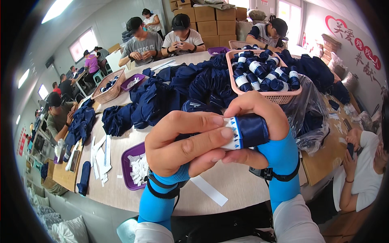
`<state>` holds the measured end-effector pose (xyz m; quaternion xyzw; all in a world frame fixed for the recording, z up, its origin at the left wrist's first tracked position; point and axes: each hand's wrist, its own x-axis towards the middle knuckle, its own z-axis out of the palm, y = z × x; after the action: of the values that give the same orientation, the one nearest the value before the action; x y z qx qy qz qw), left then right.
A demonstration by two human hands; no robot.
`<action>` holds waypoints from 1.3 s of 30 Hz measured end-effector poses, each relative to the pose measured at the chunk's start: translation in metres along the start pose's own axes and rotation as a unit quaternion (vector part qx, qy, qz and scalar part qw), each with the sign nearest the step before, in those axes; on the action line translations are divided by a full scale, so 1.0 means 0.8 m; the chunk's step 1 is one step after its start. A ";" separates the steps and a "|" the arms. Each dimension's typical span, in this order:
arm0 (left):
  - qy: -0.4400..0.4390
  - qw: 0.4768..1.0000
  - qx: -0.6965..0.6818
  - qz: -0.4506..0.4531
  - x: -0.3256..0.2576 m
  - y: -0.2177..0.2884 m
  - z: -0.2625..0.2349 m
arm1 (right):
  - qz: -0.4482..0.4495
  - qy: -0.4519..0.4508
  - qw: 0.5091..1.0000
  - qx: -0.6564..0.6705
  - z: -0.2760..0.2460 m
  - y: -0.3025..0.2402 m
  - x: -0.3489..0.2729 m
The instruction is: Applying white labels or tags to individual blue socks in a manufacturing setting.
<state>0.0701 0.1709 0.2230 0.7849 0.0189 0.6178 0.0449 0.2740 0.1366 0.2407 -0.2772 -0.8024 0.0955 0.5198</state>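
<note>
The round table fills the middle, with a heap of navy socks at its centre. At one o'clock stands a pink basket of banded rolls. At eight o'clock sits a purple tray of white paper bands. At the centre, both hands grip one sock roll: the left hand pinches its white band between thumb and fingers, the right hand curls closed around it.

Large round wooden table, grey walls, bright windows, stacked cardboard boxes, ceiling strip light
</note>
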 end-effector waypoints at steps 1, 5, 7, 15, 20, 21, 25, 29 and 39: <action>0.001 1.000 -0.007 -0.003 0.000 -0.001 0.001 | 0.000 -0.001 1.000 0.001 0.000 -0.001 0.000; -0.007 0.999 -0.035 -0.018 0.001 0.002 -0.001 | 0.003 -0.020 1.000 0.004 -0.004 -0.006 0.001; -0.028 0.999 -0.031 0.004 0.008 -0.001 -0.003 | -0.007 -0.032 0.999 -0.007 -0.009 -0.010 0.002; -0.061 0.994 0.096 0.009 0.013 0.012 -0.010 | -0.069 -0.058 0.993 -0.078 -0.006 0.000 0.008; -0.050 0.992 0.109 -0.028 0.015 0.013 -0.011 | -0.059 -0.081 0.990 -0.101 -0.006 -0.002 0.010; -0.050 0.992 0.110 -0.029 0.018 0.016 -0.011 | -0.060 -0.082 0.990 -0.100 -0.006 -0.001 0.009; -0.038 0.992 0.118 -0.032 0.021 0.019 -0.006 | -0.065 -0.040 0.992 -0.099 -0.005 0.000 0.008; -0.062 0.988 0.137 -0.019 0.022 0.017 -0.008 | -0.075 -0.020 0.988 -0.130 -0.004 0.000 0.007; -0.040 0.970 0.237 0.041 0.015 0.015 0.006 | -0.025 -0.014 0.989 -0.143 -0.003 -0.003 0.005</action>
<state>0.0775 0.1599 0.2350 0.7974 0.1309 0.5650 -0.1670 0.2738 0.1366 0.2461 -0.3272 -0.8215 -0.0296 0.4660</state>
